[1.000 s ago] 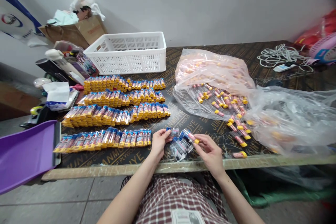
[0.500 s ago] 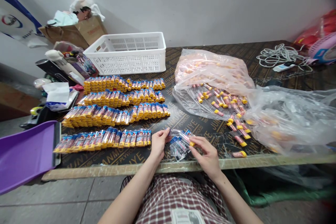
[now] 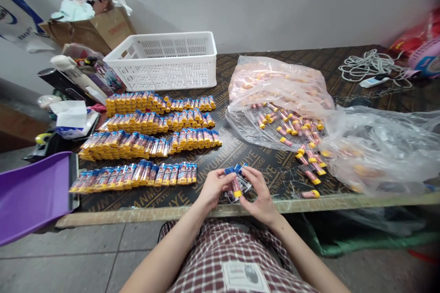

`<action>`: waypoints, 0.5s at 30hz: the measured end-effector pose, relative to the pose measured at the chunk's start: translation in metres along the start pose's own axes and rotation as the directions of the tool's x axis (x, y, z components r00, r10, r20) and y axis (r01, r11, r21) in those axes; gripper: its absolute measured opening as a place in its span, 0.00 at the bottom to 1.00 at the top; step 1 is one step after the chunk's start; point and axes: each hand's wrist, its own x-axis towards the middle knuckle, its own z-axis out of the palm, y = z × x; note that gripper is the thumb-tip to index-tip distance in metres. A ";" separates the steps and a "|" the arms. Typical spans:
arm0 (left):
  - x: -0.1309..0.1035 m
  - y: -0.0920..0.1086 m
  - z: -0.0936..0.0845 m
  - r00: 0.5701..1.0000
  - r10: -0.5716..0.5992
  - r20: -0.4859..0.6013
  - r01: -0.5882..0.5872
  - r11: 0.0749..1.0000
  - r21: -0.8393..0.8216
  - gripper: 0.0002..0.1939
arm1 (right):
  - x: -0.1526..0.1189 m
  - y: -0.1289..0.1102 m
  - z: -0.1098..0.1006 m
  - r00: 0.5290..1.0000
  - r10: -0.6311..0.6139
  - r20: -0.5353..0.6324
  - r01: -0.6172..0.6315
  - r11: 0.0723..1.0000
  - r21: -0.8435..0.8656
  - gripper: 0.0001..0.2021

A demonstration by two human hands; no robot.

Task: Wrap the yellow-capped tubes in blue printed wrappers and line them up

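Over the front edge of the table, a small yellow-capped tube [image 3: 236, 187] with reddish contents stands nearly upright between my hands. My left hand [image 3: 216, 188] pinches its upper part, by a blue printed end. My right hand [image 3: 260, 196] curves round the other side, thumb at the yellow cap and fingertips by a blue printed piece. Whether a clear sleeve covers the tube is hard to make out. Beneath the fingers lie several clear plastic sleeves [image 3: 244, 185] with blue ends, partly hidden. To the left, a row of finished-looking blue-and-yellow tubes [image 3: 167, 175] lies side by side.
Stacked rows of similar tubes [image 3: 144, 142] lie behind. A white basket [image 3: 172, 73] stands at the back. Loose tubes [image 3: 311, 177] spill from a clear plastic bag [image 3: 275, 80] on the right. A purple dustpan [image 3: 37, 197] sits at the left; a white cable [image 3: 367, 71] lies far right.
The tube has turned from slanting to nearly upright. My hands have come closer together, and my left fingers have moved right onto the tube's upper part. The camera view has shifted slightly.
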 end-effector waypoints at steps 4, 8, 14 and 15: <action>-0.007 -0.003 0.004 0.993 -0.067 0.092 0.062 0.997 0.053 0.19 | 0.005 -0.005 -0.005 0.994 -0.020 0.105 0.017 0.999 0.031 0.40; -0.010 -0.003 0.007 0.990 -0.087 0.115 0.080 0.995 0.067 0.20 | 0.006 -0.006 -0.006 0.986 -0.047 0.157 0.034 0.995 0.090 0.40; -0.012 -0.003 0.008 0.988 -0.111 0.112 0.103 0.992 0.076 0.21 | 0.002 -0.005 -0.003 0.994 -0.018 0.108 0.001 0.987 0.159 0.37; -0.012 -0.003 0.009 0.988 -0.113 0.108 0.105 0.991 0.079 0.21 | 0.001 -0.005 -0.003 0.994 -0.014 0.108 -0.004 0.986 0.166 0.38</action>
